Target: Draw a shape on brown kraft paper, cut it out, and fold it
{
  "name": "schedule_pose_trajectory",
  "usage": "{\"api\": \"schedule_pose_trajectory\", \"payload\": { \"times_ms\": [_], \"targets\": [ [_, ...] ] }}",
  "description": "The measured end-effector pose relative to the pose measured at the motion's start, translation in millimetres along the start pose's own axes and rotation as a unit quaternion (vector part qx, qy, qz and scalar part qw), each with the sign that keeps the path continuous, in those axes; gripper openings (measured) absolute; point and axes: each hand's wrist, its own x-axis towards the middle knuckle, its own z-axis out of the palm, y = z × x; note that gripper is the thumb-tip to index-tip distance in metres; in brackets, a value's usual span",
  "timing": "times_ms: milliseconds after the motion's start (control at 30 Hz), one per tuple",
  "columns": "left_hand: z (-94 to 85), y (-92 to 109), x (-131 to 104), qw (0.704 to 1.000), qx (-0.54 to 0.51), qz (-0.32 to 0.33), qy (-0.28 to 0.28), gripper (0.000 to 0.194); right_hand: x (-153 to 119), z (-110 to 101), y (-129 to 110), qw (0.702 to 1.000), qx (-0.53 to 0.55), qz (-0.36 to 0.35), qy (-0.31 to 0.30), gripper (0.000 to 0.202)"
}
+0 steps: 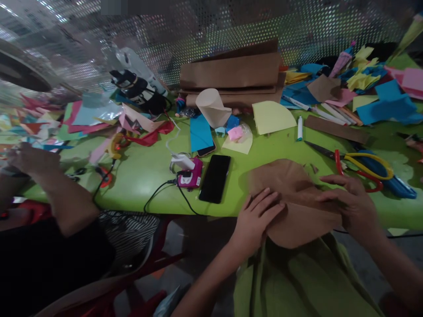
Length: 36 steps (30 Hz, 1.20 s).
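A creased piece of brown paper [300, 220] with a rounded edge, partly folded over, lies across the table's front edge above my lap. My left hand [256, 220] grips its left side, fingers laid over the top and thumb hidden. At the right side, my right hand [357, 209] holds the paper's edge, with the index finger raised above it. Just beyond my right hand lie scissors [360, 169] with red and yellow handles, blades pointing left. A blue tool [401, 187], its kind unclear, is partly under them.
On the green table [142, 185] lie a black phone [214, 178], a pink power adapter [190, 176] with cables, a paper cone [213, 108], a marker [299, 128] and coloured scraps. Folded brown sheets [231, 72] stand behind. Another person's arm [62, 189] rests at left, near a yellow glue gun [115, 145].
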Motion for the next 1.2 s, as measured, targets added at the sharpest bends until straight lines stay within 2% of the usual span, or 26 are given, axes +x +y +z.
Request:
{"api": "schedule_pose_trajectory", "payload": {
  "times_ms": [400, 533, 667, 767, 867, 1000, 1133, 1200],
  "targets": [
    [5.1, 2, -4, 0.998, 0.06, 0.015, 0.013, 0.056, -7, -8, 14, 0.999, 0.016, -0.022, -0.031, 0.03],
    [7.0, 3, -5, 0.997, 0.073, 0.012, 0.009, 0.059, -7, -17, 9, 0.999, 0.028, -0.02, -0.037, 0.027],
    [5.7, 4, -4, 0.998, 0.069, 0.007, 0.004, 0.062, -10, -21, -2, 0.99, 0.023, -0.073, -0.114, 0.032],
    [3.1, 4, -3, 0.998, 0.066, 0.004, 0.002, 0.066, -14, -17, -1, 0.979, -0.017, -0.127, -0.157, 0.035],
    [0.3, 2, -3, 0.998, 0.064, -0.007, 0.017, 0.067, -18, -12, 9, 0.978, -0.074, -0.124, -0.15, 0.038],
    [-1.1, 0, -1, 0.997, 0.069, -0.013, 0.042, 0.05, -19, -9, 18, 0.975, -0.153, -0.098, -0.127, 0.044],
    [2.2, 3, 3, 0.995, 0.084, -0.024, 0.051, 0.041, -17, -11, 6, 0.977, -0.173, -0.103, -0.075, 0.054],
    [4.3, 6, 5, 0.994, 0.093, -0.036, 0.05, 0.041, -16, -14, -6, 0.977, -0.133, -0.127, -0.104, 0.058]
  ]
}}
